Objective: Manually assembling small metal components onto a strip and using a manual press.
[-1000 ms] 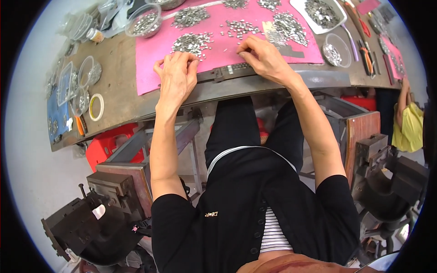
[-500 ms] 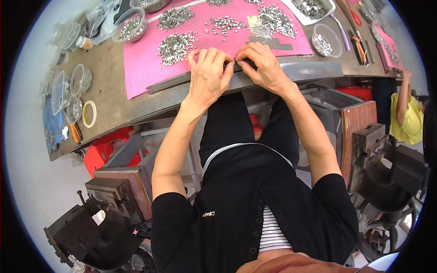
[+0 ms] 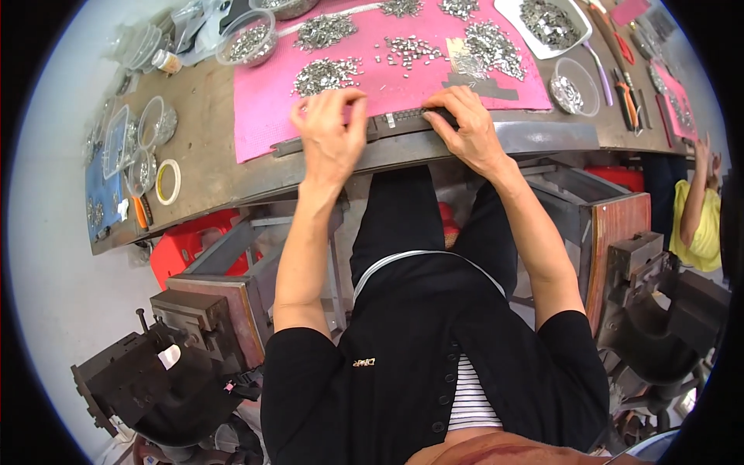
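Observation:
A long dark metal bar [image 3: 373,130] lies along the front edge of the pink mat [image 3: 256,128], with a small silver metal piece [image 3: 390,120] on it between my hands. My right hand [image 3: 470,132] pinches the bar with thumb and fingertips near its right part. Slightly blurred, my left hand [image 3: 332,139] is over the bar's left part, thumb and forefinger apart and nothing visible between them. Behind the hands are heaps of small silver metal pieces, including one pile [image 3: 325,76] close to my left fingers and looser pieces [image 3: 411,51] farther back.
Clear tubs of metal parts [image 3: 248,39] stand at the left back. At right are a white tray [image 3: 508,12], a round clear tub [image 3: 593,89] and orange-handled pliers [image 3: 634,116]. A tape roll [image 3: 177,186] lies left. Another person's yellow top [image 3: 692,225] shows far right.
My hands, together at the bar before, have parted: the left moved away leftward and its pinch opened. The small silver piece on the bar now shows. The whole view has shifted slightly.

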`<state>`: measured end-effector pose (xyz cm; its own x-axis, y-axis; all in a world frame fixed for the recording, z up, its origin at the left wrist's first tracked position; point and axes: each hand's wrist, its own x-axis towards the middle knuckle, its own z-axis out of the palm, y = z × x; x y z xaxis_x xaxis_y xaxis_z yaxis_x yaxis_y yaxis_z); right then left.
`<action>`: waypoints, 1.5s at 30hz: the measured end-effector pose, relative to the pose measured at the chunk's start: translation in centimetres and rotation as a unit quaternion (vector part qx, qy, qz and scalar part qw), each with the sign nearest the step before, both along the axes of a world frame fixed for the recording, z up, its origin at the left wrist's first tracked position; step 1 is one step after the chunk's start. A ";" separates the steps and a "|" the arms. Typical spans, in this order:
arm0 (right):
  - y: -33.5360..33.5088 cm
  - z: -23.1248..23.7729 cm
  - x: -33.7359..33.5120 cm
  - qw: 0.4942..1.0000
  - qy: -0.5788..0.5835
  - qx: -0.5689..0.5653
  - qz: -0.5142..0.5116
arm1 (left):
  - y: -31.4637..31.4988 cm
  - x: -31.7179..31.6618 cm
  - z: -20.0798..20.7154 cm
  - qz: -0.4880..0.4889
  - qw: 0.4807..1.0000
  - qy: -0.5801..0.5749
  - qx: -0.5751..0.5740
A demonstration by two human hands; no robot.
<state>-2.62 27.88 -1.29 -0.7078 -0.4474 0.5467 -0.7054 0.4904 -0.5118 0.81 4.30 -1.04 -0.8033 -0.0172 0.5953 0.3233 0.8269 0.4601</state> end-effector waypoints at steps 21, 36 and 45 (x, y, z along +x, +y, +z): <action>1.8 -1.0 0.3 0.968 -0.065 -0.208 -0.124 | 1.0 -0.9 1.2 -0.120 0.991 -0.019 -0.063; 2.5 -0.9 0.4 0.966 -0.103 -0.208 -0.112 | 5.2 -2.0 0.2 -0.177 0.983 -0.049 -0.001; 15.4 4.7 -5.1 0.970 -0.013 -0.036 -0.240 | 6.4 -1.6 -0.5 -0.081 0.995 -0.011 -0.060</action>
